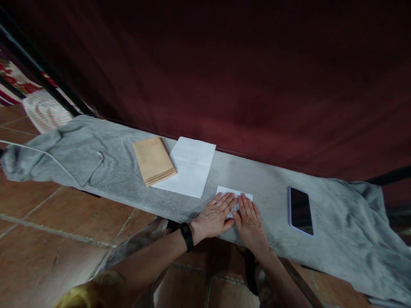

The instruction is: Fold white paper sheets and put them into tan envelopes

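Observation:
Both my hands lie flat on a small folded sheet of white paper (234,191) near the front edge of the bench. My left hand (215,214), with a black band on the wrist, has its fingers stretched out over the paper's left part. Beside it, my right hand (249,220) presses on the right part, fingers out flat and close together. The paper's upper edge shows beyond my fingertips; most of the rest is covered. To the left lie larger white sheets (192,164) with a crease across them. A stack of brown envelopes (154,159) overlaps their left side.
A grey cloth (266,179) covers the long narrow bench. A phone (301,210) lies to the right. At the left a white cable (58,160) crosses the cloth. A dark red curtain (224,85) hangs behind, and floor tiles (48,231) show below.

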Available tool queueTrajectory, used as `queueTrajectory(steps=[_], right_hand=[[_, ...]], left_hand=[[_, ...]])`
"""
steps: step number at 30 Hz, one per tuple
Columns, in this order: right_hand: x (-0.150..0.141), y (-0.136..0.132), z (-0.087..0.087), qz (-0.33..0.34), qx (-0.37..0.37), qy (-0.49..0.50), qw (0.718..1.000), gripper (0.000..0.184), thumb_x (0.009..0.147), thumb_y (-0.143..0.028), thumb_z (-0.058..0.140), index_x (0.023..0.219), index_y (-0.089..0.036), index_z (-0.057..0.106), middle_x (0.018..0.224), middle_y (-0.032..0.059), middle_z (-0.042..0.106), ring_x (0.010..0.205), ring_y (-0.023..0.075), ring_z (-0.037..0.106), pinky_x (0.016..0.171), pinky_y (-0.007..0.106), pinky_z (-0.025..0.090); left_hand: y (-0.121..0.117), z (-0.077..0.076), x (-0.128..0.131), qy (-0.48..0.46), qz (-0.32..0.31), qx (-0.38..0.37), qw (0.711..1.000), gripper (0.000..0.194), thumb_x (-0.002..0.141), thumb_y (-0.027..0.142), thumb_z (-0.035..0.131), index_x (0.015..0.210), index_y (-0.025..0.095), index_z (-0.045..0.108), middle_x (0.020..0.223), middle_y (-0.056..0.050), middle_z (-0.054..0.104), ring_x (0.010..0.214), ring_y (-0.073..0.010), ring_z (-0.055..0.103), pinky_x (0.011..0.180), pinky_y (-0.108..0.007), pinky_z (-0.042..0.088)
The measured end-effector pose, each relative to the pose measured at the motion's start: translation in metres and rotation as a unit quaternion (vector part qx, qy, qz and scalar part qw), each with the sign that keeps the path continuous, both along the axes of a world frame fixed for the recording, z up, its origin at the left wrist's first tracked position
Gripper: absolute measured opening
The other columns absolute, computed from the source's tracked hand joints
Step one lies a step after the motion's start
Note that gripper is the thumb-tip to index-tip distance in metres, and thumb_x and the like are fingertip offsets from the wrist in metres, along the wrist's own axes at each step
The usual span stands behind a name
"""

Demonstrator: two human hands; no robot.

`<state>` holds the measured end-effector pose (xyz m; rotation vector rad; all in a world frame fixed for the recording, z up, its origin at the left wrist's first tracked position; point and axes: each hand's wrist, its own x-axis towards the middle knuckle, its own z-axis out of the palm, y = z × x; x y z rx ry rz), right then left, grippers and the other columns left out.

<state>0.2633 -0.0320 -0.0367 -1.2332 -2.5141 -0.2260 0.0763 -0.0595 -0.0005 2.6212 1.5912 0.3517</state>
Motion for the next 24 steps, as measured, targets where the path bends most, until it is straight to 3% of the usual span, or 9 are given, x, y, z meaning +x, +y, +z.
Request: queueTrajectory(steps=[4,12,24], right_hand=[[0.001,0.001,0.001,-0.020,0.000,-0.009,1.000,0.059,0.105,-0.039,0.029,0.154,-0.006,0.025,0.155,0.0193,0.037,0.144,0.0282,0.034,0.116,0.048,0.030],[0.005,0.001,0.002,-0.038,0.010,-0.006,0.999,0.062,0.105,-0.042,0.031,0.154,-0.005,0.023,0.154,0.0222,0.038,0.142,0.0301,0.037,0.114,0.048,0.033],[0.018,0.004,-0.001,-0.052,0.018,0.016,0.998,0.067,0.104,-0.044,0.034,0.156,-0.007,0.017,0.155,0.0217,0.036,0.140,0.0308,0.040,0.113,0.048,0.035]], left_hand=[[0.002,-0.006,-0.005,-0.001,0.017,0.014,1.000,0.061,0.102,0.045,0.030,0.155,0.015,0.023,0.162,-0.010,0.027,0.151,-0.0206,0.016,0.124,-0.041,0.011],[0.007,-0.008,-0.015,0.024,0.087,0.021,0.996,0.078,0.098,0.064,0.027,0.154,0.010,0.025,0.160,-0.017,0.028,0.151,-0.0257,0.019,0.122,-0.045,0.017],[0.009,-0.010,-0.018,0.038,0.126,0.031,0.991,0.074,0.099,0.060,0.031,0.151,0.008,0.033,0.160,-0.016,0.029,0.148,-0.0257,0.026,0.121,-0.043,0.023]])
